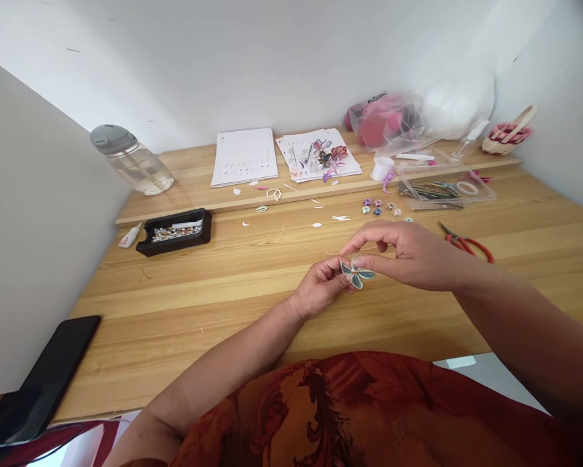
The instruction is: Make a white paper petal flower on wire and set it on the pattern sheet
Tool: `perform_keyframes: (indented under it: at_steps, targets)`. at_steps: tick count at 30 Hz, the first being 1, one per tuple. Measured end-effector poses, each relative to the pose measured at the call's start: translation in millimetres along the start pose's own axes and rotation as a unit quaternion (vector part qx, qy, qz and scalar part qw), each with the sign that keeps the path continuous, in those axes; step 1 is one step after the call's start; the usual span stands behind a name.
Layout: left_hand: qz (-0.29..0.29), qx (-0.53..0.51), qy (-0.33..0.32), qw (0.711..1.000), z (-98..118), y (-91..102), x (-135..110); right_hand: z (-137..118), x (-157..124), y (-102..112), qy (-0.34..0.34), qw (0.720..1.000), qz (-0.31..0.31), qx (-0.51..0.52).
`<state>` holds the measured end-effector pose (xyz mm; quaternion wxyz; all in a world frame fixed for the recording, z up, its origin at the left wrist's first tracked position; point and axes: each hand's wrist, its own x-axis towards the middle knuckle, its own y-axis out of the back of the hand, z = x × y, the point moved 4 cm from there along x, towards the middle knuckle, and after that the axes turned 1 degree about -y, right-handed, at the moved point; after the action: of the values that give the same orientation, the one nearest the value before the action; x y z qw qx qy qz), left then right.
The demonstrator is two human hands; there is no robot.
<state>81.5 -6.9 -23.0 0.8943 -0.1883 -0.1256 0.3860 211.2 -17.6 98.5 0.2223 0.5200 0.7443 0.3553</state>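
A small flower [356, 275] with teal petals, pale edges and a tiny bead-like centre is held above the wooden table. My left hand [320, 285] pinches it from the left and below, its thumb close to the lower petals. From the right, my right hand [408, 255] reaches over with its thumb against the upper petals; its index finger curves to the flower's far side. Whether a stem or wire runs behind the petals is hidden by the fingers. Beyond my hands lie several small spools of coloured thread [377, 211].
Red-handled pliers [469, 246] lie to the right. A black tray [174, 233] of beads and a glue tube [130, 235] are at left. Along the back shelf stand a water bottle [131, 161], papers [245, 157], a clear plastic box [447, 185] and a small basket [508, 136].
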Motion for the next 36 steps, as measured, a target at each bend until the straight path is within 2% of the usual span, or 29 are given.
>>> perform_keyframes:
  at_steps: [5,13,20,22,26,31,36]
  targets:
    - [-0.016,0.009,0.012,1.000,0,-1.9,-1,-6,5,-7,0.068,0.996,-0.058,-0.017]
    - [-0.025,0.000,0.028,0.999,0,-4.0,-2,-3,10,-12,0.092,0.990,-0.100,-0.035]
    - [-0.015,-0.004,0.060,0.998,1,-4.6,-3,-9,11,-17,0.180,0.976,-0.093,-0.077]
    - [-0.010,-0.002,0.066,0.998,1,-4.8,-3,-9,10,-16,0.183,0.977,-0.085,-0.072]
    - [-0.008,0.000,0.042,0.999,2,-5.1,-1,-4,6,-7,0.124,0.989,-0.078,-0.030]
    - [0.033,-0.017,0.003,0.999,3,-0.4,0,12,-3,10,-0.008,1.000,0.001,0.018]
    - [0.052,-0.021,-0.013,0.998,1,3.6,2,26,-13,3,-0.069,0.995,-0.005,0.069]
